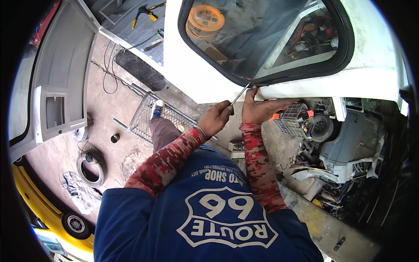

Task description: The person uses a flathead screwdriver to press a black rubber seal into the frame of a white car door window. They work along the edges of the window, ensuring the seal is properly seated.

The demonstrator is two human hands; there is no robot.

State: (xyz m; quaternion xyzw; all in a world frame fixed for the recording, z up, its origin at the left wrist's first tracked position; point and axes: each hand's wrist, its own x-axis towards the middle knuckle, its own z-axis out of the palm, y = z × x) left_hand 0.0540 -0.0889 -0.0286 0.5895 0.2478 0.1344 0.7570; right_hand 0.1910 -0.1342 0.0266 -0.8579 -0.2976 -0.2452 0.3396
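Observation:
My left hand point(217, 118) is closed around a slim metal tool like a screwdriver point(239, 94); its handle is hidden in my fist. The tip of the tool meets the lower edge of the black rubber window seal point(288, 79). This seal runs around a glass pane point(253, 39) set in a white vehicle panel point(192, 83). Just right of the tool, my right hand point(258, 108) has its thumb raised against the seal near the tip. Its fingers stretch flat to the right along the panel's lower edge.
Near my foot, a metal mesh frame point(142, 114) lies on the concrete. A tire point(101, 171) and crumpled sheeting point(80, 192) are at left, beside a yellow car point(37, 201). A grey panel point(65, 65) stands upper left. Car parts point(349, 144) crowd the right.

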